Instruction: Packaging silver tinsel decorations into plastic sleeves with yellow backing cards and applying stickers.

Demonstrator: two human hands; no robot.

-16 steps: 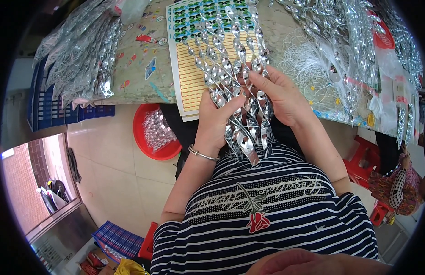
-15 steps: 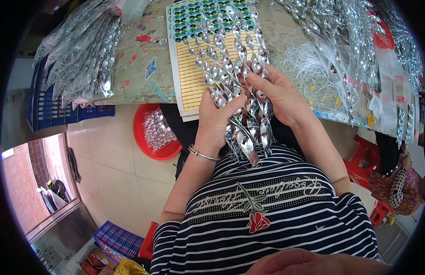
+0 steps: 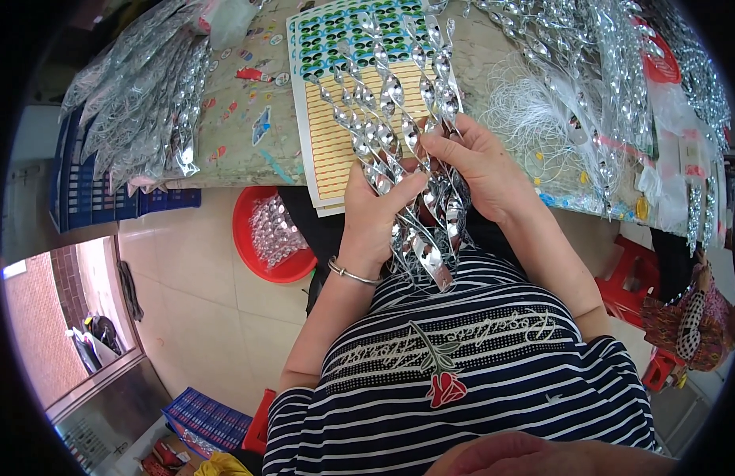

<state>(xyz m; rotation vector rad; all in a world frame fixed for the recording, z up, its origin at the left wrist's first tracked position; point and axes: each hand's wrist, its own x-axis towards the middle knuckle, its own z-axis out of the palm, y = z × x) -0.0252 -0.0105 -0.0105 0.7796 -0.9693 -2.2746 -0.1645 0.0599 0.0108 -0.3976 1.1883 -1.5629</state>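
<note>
A bundle of shiny silver twisted strips [image 3: 389, 95] fans out from my two hands over the table edge, its lower ends hanging close to my striped shirt. My left hand [image 3: 375, 202] is closed around the left part of the bundle, thumb lying across the strips. On the other side my right hand [image 3: 474, 163] pinches strips between thumb and fingers; its fingertips are partly hidden behind them. Under the upper ends lies a printed sheet [image 3: 324, 147], yellow with short red lines, and blue-green with dark oval shapes along its far part.
Packed silver strips [image 3: 157, 103] are heaped at the table's left, above a blue crate [image 3: 74, 178]. White strings [image 3: 514, 99] and more silver spirals [image 3: 613, 71] cover the right side. A red basin [image 3: 245, 238] with silvery pieces stands on the floor; a red stool [image 3: 633, 274] is at right.
The strips have shifted and spread a little at their upper ends, the left ones leaning further left. Both hands keep hold, nearly in the same place.
</note>
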